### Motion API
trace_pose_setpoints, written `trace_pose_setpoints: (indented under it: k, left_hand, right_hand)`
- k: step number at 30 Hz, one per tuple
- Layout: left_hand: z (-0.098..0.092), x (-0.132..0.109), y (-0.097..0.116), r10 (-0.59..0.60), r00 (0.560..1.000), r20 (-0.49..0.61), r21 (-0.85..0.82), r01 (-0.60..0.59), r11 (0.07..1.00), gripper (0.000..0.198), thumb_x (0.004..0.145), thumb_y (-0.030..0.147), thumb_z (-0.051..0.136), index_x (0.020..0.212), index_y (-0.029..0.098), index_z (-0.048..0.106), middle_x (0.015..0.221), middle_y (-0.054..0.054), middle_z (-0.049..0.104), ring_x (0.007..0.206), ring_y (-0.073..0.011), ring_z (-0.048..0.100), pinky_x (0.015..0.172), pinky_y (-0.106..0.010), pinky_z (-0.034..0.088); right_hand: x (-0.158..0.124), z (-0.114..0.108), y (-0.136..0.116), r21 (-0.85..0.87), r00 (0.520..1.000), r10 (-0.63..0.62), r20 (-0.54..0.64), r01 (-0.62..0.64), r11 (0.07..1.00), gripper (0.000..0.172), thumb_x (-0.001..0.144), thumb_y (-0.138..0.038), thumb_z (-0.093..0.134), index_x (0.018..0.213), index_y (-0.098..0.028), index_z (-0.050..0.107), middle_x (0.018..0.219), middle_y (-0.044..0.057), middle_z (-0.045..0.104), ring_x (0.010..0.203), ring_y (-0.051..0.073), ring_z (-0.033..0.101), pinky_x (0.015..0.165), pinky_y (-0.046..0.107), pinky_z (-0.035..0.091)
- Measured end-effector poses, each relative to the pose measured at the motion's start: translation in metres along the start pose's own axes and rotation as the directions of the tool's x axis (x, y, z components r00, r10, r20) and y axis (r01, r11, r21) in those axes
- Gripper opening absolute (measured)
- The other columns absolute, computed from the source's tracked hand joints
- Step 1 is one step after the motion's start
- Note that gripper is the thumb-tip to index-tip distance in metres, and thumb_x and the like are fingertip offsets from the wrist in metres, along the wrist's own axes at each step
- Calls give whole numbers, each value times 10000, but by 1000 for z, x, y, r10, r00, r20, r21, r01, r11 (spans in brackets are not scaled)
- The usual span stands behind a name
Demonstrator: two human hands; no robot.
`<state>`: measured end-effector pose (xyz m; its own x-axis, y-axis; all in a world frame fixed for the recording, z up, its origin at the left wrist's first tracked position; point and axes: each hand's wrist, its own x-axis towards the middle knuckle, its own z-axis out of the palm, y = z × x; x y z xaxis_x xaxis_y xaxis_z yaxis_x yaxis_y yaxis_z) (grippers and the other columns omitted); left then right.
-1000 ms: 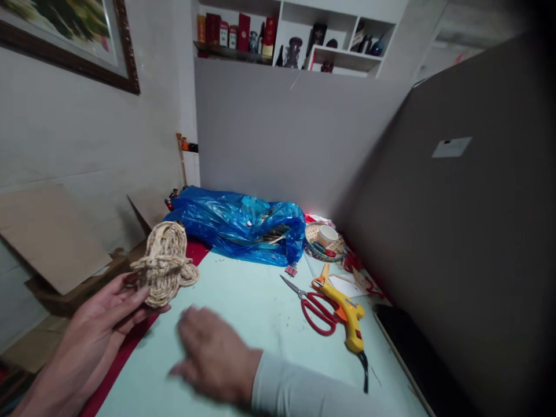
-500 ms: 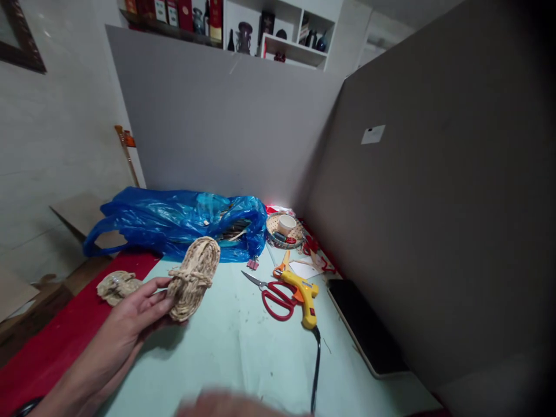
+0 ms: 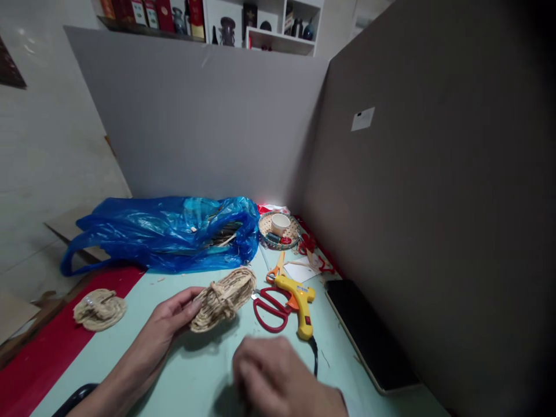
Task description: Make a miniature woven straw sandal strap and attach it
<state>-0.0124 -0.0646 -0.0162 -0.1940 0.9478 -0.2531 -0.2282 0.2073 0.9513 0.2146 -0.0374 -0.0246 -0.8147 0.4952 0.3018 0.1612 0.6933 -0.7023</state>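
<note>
My left hand (image 3: 178, 313) is closed on the near end of a small straw sandal (image 3: 223, 301), pinching it between thumb and fingers. The sandal is oval, made of coiled braided straw with a knotted strap across its middle, and it is tilted above the table. My right hand (image 3: 278, 370) is low in the middle, slightly blurred, its fingers curled; whatever they may hold is hidden. Beyond it lie red-handled scissors (image 3: 271, 310), their blades mostly covered by the sandal, and a yellow glue gun (image 3: 299, 298). A second braided straw piece (image 3: 99, 310) lies at the left.
A blue plastic bag (image 3: 160, 234) with straw inside lies at the back. Beside it a woven basket (image 3: 264, 229) holds a white cup (image 3: 280, 223). A black tablet (image 3: 369, 336) lies at the right. Grey panels (image 3: 208, 121) close off the back and right side.
My left hand has moved right with the sandal and tipped it from upright towards level. My right hand has risen into view from the bottom edge. The view has shifted a little.
</note>
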Motion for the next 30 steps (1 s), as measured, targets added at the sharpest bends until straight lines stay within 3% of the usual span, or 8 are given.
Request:
trace_pose_setpoints:
  k: [3, 8, 12, 16, 19, 22, 26, 30]
  left_hand:
    - [2, 3, -1, -22, 1000, 11, 37, 21, 999, 411, 788, 448, 766, 1125, 228, 685, 961, -52, 802, 805, -238, 744, 725, -303, 568]
    - [-5, 14, -2, -7, 1000, 5, 167, 6, 986, 342, 843, 466, 680, 1064, 205, 686, 950, -63, 788, 839, -239, 733, 745, -300, 543]
    - [-16, 30, -1, 49, 997, 53, 355, -65, 933, 299, 850, 455, 660, 988, 198, 723, 896, -52, 767, 805, -236, 705, 714, -294, 506]
    - [-25, 46, 1, 114, 986, 120, 560, -162, 812, 234, 805, 421, 701, 862, 211, 789, 851, -46, 770, 825, -262, 685, 775, -312, 479]
    - [-29, 54, 3, 243, 967, 81, 660, -234, 714, 270, 792, 435, 690, 940, 242, 807, 1036, -71, 771, 1026, -309, 653, 938, -356, 430]
    - [-30, 53, 4, 399, 917, -11, 713, -273, 646, 306, 788, 458, 645, 954, 245, 789, 1116, -84, 735, 1126, -323, 600, 1019, -394, 383]
    - [-31, 44, 8, 479, 862, -166, 718, -227, 658, 271, 805, 459, 587, 836, 233, 734, 954, -68, 734, 903, -282, 656, 854, -375, 491]
    - [-28, 31, 11, 457, 859, -231, 687, -188, 702, 218, 765, 437, 640, 777, 235, 719, 799, -27, 728, 665, -216, 650, 625, -305, 513]
  right_hand:
    - [15, -33, 8, 179, 945, 162, -284, -113, 977, 395, 1012, -279, 373, 626, -206, 416, 557, -57, 429, 516, 97, 423, 544, 247, 361]
    - [44, -57, 38, 245, 863, 272, -426, -180, 953, 422, 935, -341, 483, 596, -231, 258, 563, -70, 249, 537, 104, 250, 524, 269, 216]
    - [54, -53, 54, 362, 866, 344, -364, -209, 909, 405, 953, -425, 458, 612, -231, 356, 520, -68, 368, 483, 104, 359, 508, 249, 305]
    - [52, -47, 62, 451, 880, 383, -283, -230, 862, 270, 959, -434, 423, 829, -210, 499, 647, -32, 541, 496, 120, 471, 463, 234, 370]
    - [50, -43, 61, 424, 885, 374, -277, -237, 874, 179, 922, -342, 469, 913, -188, 560, 748, -1, 619, 512, 107, 462, 505, 233, 396]
    - [49, -38, 56, 344, 899, 336, -280, -232, 910, 151, 880, -243, 484, 796, -181, 593, 725, 3, 613, 556, 109, 474, 566, 234, 389]
    - [46, -29, 47, 223, 939, 236, -248, -182, 958, 199, 856, -166, 477, 660, -192, 497, 628, -21, 525, 601, 117, 471, 596, 234, 344]
    - [41, -17, 36, 131, 975, 108, -196, -83, 988, 188, 835, -126, 446, 669, -204, 407, 623, -35, 462, 581, 105, 427, 582, 230, 299]
